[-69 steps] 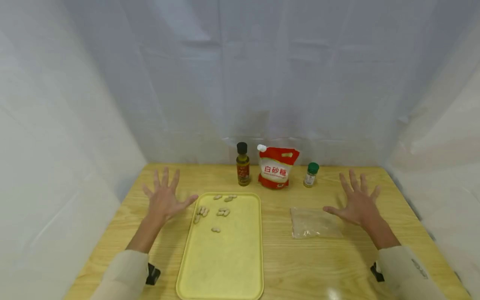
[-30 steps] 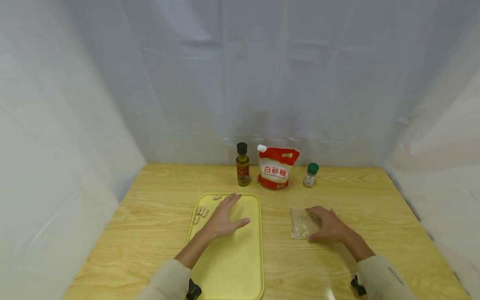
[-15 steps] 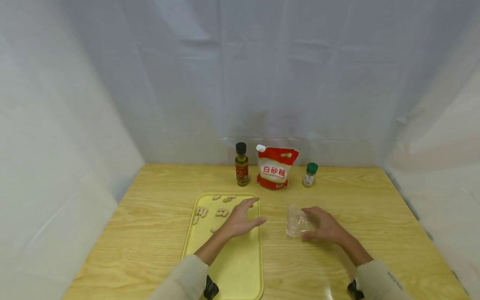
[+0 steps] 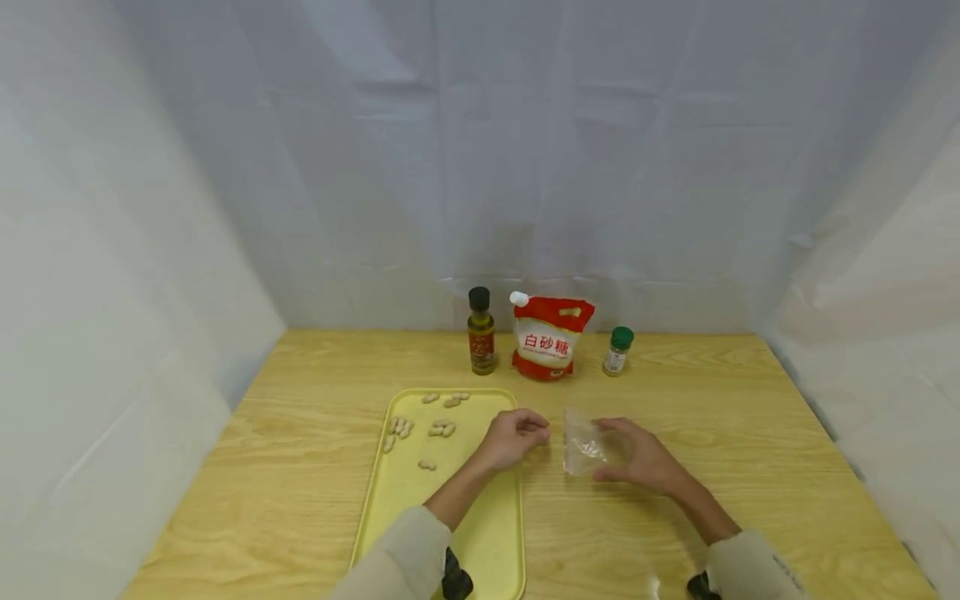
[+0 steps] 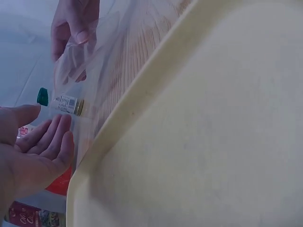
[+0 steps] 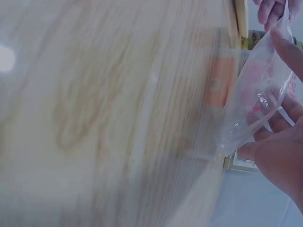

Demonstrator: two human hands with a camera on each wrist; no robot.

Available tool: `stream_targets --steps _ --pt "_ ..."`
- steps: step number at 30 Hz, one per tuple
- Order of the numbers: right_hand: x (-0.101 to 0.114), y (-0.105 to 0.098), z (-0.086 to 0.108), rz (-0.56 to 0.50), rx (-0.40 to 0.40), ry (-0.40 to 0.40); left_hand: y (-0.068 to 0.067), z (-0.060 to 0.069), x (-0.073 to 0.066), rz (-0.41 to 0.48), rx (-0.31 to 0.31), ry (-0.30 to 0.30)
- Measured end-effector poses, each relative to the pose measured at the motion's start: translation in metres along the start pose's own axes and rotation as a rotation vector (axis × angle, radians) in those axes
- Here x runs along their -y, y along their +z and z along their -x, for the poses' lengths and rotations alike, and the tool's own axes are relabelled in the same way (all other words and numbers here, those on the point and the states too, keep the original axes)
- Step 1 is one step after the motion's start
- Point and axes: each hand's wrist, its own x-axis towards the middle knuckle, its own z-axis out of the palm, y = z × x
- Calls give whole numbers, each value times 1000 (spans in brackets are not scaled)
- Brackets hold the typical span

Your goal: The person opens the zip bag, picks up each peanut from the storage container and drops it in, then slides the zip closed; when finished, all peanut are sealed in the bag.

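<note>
My right hand (image 4: 641, 457) grips a clear plastic bag (image 4: 581, 446) by its sides, fingers on the far edge and thumb on the near one. In the right wrist view the bag (image 6: 255, 101) bulges a little between fingers and thumb, lifted off the table. My left hand (image 4: 508, 440) hovers over the right rim of the yellow tray (image 4: 480, 517), near the bag but apart from it. The left wrist view has this hand (image 5: 35, 158) with fingers loosely bent, thumb apart and nothing held. Several unshelled peanuts (image 4: 442, 428) lie on the tray's far left part.
Along the back of the wooden table (image 4: 300, 433) stand an oil bottle (image 4: 482, 337) with a black cap, a red and white sugar pouch (image 4: 551, 337), and a small green-capped jar (image 4: 618, 352). White sheeting (image 4: 360, 208) encloses the back and sides.
Both hands came inward from being spread wide. The right hand took hold of the bag, raised it and carried it left. My left hand crossed the tray rightward, its fingers now more bent.
</note>
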Motion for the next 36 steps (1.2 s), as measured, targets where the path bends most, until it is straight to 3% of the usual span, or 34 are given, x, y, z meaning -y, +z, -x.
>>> stream_targets --steps 7,18,26,31,36 --pt "7 3 -1 -49 -14 0 9 -2 0 203 18 -96" --pt "15 6 -3 -31 41 34 12 -6 3 276 66 -143" --pt "30 -7 -4 114 99 25 12 -4 -1 233 64 -145" --pt "41 -12 -7 170 43 -49 12 -2 -6 200 69 -141" --pt "54 -9 -11 135 2 -111 13 -2 -7 190 60 -156"
